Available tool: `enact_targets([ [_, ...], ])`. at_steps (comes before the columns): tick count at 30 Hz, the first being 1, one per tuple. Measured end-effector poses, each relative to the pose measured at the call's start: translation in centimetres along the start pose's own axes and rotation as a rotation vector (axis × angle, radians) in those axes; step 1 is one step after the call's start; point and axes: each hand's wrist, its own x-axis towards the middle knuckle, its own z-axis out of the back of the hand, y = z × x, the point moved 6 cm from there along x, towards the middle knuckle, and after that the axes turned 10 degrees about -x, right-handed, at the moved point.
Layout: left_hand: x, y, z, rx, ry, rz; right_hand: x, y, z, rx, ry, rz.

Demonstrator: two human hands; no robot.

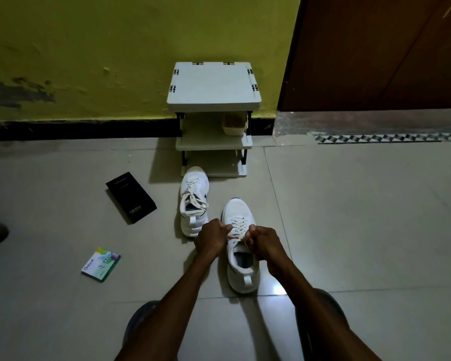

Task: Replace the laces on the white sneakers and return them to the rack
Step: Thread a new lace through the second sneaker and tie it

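- Rack: small white three-tier unit, set against the yellow-green wall.
- Tub: pale, on the rack's middle shelf at the right. It seems to hold something brownish, but the light is too dim to be sure.
- Far sneaker: white, upright on the floor tiles just in front of the rack's bottom shelf, toe pointing at the rack. It is laced, with loose ends lying across the tongue.
- Near sneaker: white, upright on the tiles, further out from the rack than the first and slightly right of it, toe toward the rack.
- Lace: pale, criss-crossed through the near sneaker's eyelets, both ends drawn out sideways at the top.
- Left hand: fingers curled round the lace's left end.
- Right hand: fingers curled round the lace's right end. The two hands are apart, one on each side of the tongue.
- Black box: flat on the tiles, left of the rack's foot.
- Green-and-white packet: on the tiles, left of the rack and further out than the box.
- Brown door: right of the rack.
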Motion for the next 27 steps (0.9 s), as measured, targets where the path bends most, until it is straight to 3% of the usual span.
enact_targets([
  [6, -0.6, -1.6, 0.8, 0.257, -0.181, -0.010, -0.1, -0.8, 1.0, -0.136, 0.045, 0.008],
  [18, -1.7, -2.3, 1.0, 0.374, -0.253, -0.040, -0.1, -2.2, 1.6, -0.210, 0.089, -0.011],
  [23, -1.7, -2.2, 0.7, 0.300, -0.223, -0.055, -0.3, -2.4, 1.5, -0.279, 0.075, 0.018],
  [27, -0.5, -2.2, 1.4, 0.093, -0.086, -0.131, -0.9, -0.2, 1.1, -0.482, -0.014, 0.256],
])
